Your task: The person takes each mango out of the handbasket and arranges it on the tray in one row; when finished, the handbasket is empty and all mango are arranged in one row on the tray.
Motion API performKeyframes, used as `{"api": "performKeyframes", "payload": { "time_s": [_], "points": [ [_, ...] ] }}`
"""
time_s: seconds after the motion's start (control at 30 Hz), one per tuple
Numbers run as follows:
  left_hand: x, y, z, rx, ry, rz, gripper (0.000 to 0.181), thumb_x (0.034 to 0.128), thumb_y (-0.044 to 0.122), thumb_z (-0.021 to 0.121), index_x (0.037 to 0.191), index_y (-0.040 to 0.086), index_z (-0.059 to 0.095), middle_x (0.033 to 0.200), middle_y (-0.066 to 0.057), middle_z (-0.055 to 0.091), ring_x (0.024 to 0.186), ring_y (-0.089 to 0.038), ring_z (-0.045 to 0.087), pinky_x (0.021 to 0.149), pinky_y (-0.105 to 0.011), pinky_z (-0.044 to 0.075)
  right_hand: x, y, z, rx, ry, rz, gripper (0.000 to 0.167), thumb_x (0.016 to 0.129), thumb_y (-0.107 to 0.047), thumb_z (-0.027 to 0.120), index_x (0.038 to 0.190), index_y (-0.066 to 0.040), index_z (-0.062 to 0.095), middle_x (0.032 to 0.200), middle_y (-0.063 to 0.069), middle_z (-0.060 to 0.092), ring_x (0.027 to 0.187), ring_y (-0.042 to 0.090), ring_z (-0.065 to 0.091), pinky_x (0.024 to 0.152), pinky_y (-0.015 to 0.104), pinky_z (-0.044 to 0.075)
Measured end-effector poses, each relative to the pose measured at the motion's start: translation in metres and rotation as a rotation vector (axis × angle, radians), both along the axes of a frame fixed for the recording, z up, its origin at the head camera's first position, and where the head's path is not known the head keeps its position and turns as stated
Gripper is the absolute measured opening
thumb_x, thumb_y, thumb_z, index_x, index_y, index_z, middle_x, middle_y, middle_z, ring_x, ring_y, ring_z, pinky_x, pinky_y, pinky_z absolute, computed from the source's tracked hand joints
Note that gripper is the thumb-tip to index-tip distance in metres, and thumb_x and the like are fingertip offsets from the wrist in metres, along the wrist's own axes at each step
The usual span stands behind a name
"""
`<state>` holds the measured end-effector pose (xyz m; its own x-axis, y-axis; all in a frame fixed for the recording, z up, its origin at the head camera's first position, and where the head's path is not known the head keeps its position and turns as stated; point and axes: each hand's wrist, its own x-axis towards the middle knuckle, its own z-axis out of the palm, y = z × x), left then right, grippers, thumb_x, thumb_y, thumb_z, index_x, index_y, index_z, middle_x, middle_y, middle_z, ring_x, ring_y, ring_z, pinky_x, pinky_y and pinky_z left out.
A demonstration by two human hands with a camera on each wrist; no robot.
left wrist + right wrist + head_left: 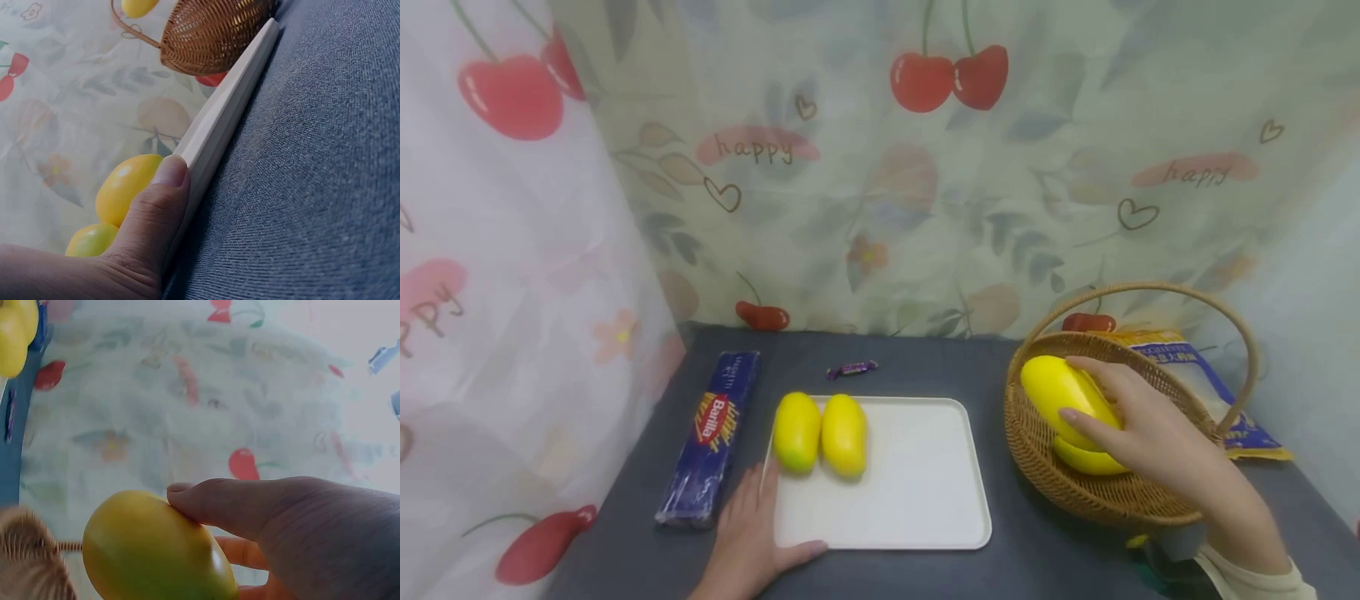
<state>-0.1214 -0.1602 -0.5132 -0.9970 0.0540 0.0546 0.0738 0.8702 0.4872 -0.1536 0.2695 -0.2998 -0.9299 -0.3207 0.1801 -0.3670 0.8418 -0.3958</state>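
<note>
Two yellow mangoes (797,433) (844,437) lie side by side on the left part of a white tray (925,475). At the tray's left front corner rests my left hand (748,537), fingers straight, its thumb along the front rim (206,131). My right hand (1157,437) grips another mango (1066,398) above the wicker basket (1045,475); in the right wrist view thumb and fingers hold this mango (153,550) from the side. Beneath it, a yellow fruit (1090,458) is partly visible inside the basket.
A blue Barilla spaghetti pack (711,442) lies left of the tray. Behind the tray is a small purple wrapped candy (852,369). The basket's tall handle (1247,350) arches up, with a blue and yellow bag (1210,392) behind. Patterned cloth (865,208) hangs at the back.
</note>
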Motion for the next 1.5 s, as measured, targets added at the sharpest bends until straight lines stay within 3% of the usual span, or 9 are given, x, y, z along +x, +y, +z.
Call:
{"api": "performKeyframes", "payload": {
  "time_s": [0.2, 0.47, 0.6, 0.83, 1.2, 1.5],
  "points": [
    [0.001, -0.001, 0.003, -0.002, 0.032, 0.0, 0.137, 0.0547, 0.085, 0.064, 0.151, 0.0, 0.017, 0.151, -0.031, 0.024, 0.137, -0.047, 0.026, 0.108, -0.066, 0.024, 0.003, -0.032, -0.003, -0.055, -0.007, -0.006, 0.072, 0.093, -0.043, 0.06, 0.147, -0.007, 0.031, 0.139, 0.019, 0.045, 0.111, 0.035, 0.055, 0.085, 0.055, 0.05],
    [0.0, -0.001, 0.005, -0.007, 0.033, -0.003, 0.136, 0.0553, 0.085, 0.064, 0.15, -0.001, 0.018, 0.151, -0.031, 0.025, 0.137, -0.048, 0.027, 0.108, -0.065, 0.025, -0.004, -0.07, -0.015, -0.168, -0.076, 0.038, 0.069, 0.091, -0.049, 0.059, 0.149, -0.024, 0.03, 0.142, 0.01, 0.044, 0.115, 0.027, 0.053, 0.09, 0.049, 0.048],
    [0.0, 0.0, 0.005, -0.014, 0.05, -0.001, 0.135, 0.0554, 0.084, 0.065, 0.15, -0.002, 0.02, 0.15, -0.031, 0.026, 0.136, -0.048, 0.028, 0.107, -0.065, 0.026, -0.009, -0.086, -0.025, -0.188, -0.082, 0.078, 0.064, 0.091, -0.05, 0.059, 0.147, -0.032, 0.034, 0.135, 0.002, 0.049, 0.11, 0.021, 0.052, 0.091, 0.046, 0.046],
    [-0.001, 0.0, 0.004, -0.015, 0.046, 0.001, 0.136, 0.055, 0.085, 0.064, 0.151, -0.001, 0.018, 0.15, -0.031, 0.026, 0.136, -0.047, 0.028, 0.107, -0.065, 0.026, -0.023, -0.108, -0.045, -0.197, -0.111, 0.119, 0.061, 0.09, -0.051, 0.06, 0.143, -0.027, 0.043, 0.126, 0.0, 0.053, 0.101, 0.017, 0.052, 0.084, 0.039, 0.048],
    [0.0, -0.001, 0.006, -0.002, -0.003, 0.006, 0.138, 0.0544, 0.085, 0.064, 0.152, 0.001, 0.015, 0.152, -0.031, 0.023, 0.138, -0.047, 0.026, 0.109, -0.064, 0.024, -0.046, -0.139, -0.078, -0.333, -0.327, 0.004, 0.061, 0.088, -0.048, 0.063, 0.142, -0.027, 0.042, 0.139, 0.002, 0.049, 0.1, 0.023, 0.06, 0.071, 0.031, 0.052],
    [0.0, 0.0, 0.003, 0.013, -0.018, 0.0, 0.139, 0.054, 0.087, 0.063, 0.153, 0.003, 0.012, 0.154, -0.029, 0.019, 0.139, -0.046, 0.022, 0.11, -0.064, 0.021, -0.066, -0.145, -0.118, -0.419, -0.393, -0.146, 0.067, 0.082, -0.058, 0.065, 0.139, -0.026, 0.046, 0.131, 0.007, 0.056, 0.105, 0.024, 0.058, 0.072, 0.034, 0.053]
  ]
}}
